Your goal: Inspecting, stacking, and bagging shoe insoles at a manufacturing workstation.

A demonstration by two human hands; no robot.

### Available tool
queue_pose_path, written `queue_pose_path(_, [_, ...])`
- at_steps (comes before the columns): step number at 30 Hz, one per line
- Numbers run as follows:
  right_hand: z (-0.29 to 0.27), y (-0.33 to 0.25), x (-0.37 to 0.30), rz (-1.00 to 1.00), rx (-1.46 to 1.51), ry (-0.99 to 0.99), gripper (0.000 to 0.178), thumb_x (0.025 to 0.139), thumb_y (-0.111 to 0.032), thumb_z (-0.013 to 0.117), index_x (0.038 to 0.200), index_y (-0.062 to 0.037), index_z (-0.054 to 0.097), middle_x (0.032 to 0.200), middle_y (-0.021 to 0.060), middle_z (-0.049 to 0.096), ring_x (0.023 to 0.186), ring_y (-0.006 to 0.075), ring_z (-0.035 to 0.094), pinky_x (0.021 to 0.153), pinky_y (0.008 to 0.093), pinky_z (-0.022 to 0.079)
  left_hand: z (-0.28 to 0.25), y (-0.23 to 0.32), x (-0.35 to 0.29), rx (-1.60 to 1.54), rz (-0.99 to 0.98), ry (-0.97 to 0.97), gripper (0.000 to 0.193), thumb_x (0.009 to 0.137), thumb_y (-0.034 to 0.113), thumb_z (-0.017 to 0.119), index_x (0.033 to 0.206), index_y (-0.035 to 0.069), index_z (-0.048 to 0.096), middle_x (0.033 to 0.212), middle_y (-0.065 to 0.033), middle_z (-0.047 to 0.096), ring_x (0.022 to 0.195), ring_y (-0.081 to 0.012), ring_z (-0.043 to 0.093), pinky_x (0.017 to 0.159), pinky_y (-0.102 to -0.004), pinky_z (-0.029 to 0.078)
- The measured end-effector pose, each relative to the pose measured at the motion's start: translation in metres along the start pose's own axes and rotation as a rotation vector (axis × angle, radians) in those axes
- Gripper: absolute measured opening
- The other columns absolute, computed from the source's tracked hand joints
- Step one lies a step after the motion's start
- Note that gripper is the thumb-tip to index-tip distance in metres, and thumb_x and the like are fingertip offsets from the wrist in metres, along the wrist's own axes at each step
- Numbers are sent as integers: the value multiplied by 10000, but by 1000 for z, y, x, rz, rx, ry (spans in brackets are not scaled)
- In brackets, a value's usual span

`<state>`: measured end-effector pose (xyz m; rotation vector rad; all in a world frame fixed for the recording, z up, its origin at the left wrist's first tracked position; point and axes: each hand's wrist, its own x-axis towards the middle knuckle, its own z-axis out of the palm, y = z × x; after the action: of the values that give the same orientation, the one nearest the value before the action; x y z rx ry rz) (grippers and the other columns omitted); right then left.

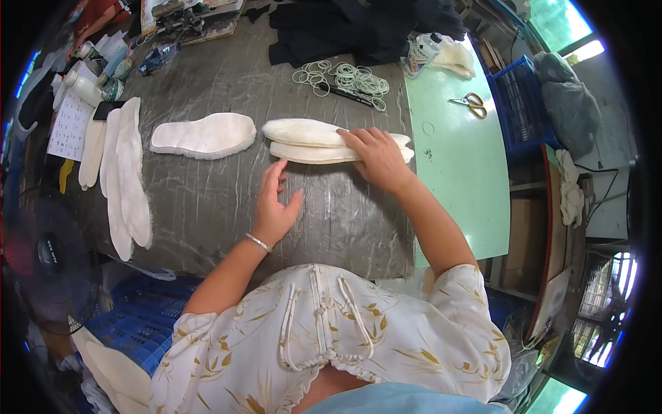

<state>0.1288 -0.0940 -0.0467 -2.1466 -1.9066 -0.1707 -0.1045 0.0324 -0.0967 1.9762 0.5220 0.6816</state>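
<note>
A stack of cream fleecy shoe insoles (303,141) lies on the dark table in front of me. My right hand (379,157) grips its right part, the fingers across the top. Just below the stack's left end, my left hand (276,204) is open with thumb and fingers apart; its fingertips come close to the lower edge, and whether they touch it I cannot tell. To the left a single insole (203,134) with a fluffy rim lies flat. Farther left several more long insoles (125,181) overlap one another.
Pale rubber bands (358,79) and a black pen (347,95) lie beyond the stack, before dark cloth (338,31). Scissors (472,103) rest on a green mat (458,179) at right. Bottles and papers (71,124) crowd the left edge. A fan (48,255) stands lower left, near a blue crate (138,314).
</note>
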Motion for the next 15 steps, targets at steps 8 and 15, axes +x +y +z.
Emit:
queue_pose_path(8, [-38, 67, 5, 381, 211, -273, 515, 745, -264, 698, 1199, -50, 586, 1055, 193, 650, 963, 341, 623, 863, 400, 485, -6, -1, 40, 192, 108, 29, 696, 789, 121, 722, 1401, 79, 394, 1378, -135, 427, 1187, -281, 487, 959, -384, 433])
queue_pose_path(15, [-39, 119, 44, 531, 596, -548, 510, 748, -277, 650, 1205, -56, 602, 1080, 187, 669, 1005, 307, 633, 899, 372, 479, -8, -7, 22, 174, 17, -16, 572, 809, 115, 696, 1337, 77, 478, 1388, -155, 442, 1246, -309, 472, 965, -396, 448])
